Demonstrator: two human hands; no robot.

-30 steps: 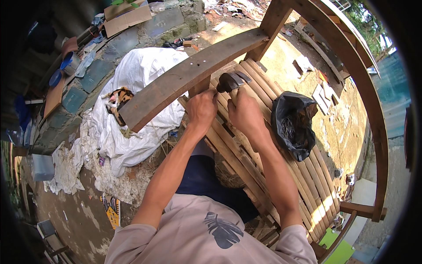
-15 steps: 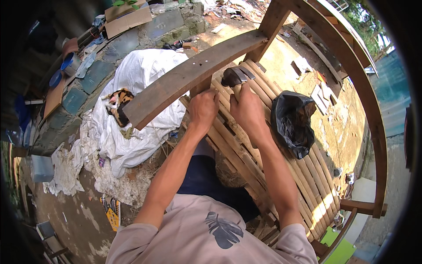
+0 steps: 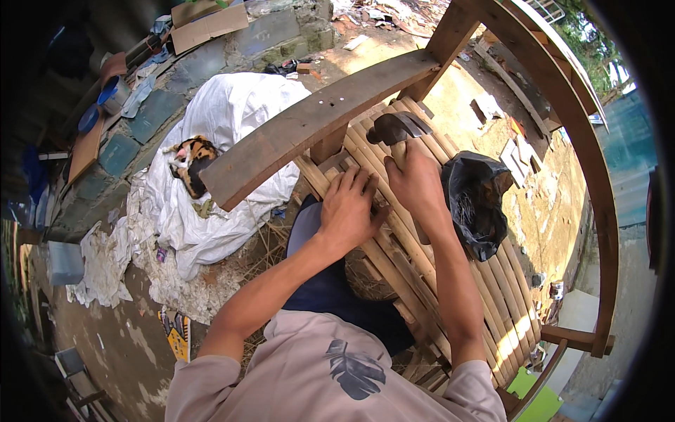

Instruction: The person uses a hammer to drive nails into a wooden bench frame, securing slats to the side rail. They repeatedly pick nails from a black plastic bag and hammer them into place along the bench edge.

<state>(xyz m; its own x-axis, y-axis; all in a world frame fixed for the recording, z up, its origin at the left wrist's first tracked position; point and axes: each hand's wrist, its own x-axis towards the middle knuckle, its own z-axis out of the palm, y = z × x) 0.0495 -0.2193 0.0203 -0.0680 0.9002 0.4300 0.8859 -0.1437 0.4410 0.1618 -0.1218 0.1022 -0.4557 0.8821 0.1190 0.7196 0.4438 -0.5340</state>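
My right hand [image 3: 419,184] is wrapped round the handle of a claw hammer [image 3: 398,129], close under its dark head. The hammer is held over a wooden bench seat made of long round-edged slats [image 3: 503,306]. Left of it, my left hand [image 3: 348,214] lies with fingers apart on the slats near the seat's front edge, holding nothing that shows. A curved wooden armrest [image 3: 316,116] crosses above the seat, just beyond my left hand. On the slats right of my right forearm sits an open black plastic bag [image 3: 477,211] with thin pieces inside, perhaps nails.
A calico cat [image 3: 191,167] lies on a white sack [image 3: 246,105] at the left. The bench's curved frame [image 3: 598,183] arches round the right side. Behind the sack runs a low block wall [image 3: 264,39] topped with cardboard. A yellow-and-black packet [image 3: 176,336] is on the ground.
My left hand has come down from beside the armrest post toward me and opened flat on the slats. My right hand and the hammer have shifted slightly right, the hammer head turning.
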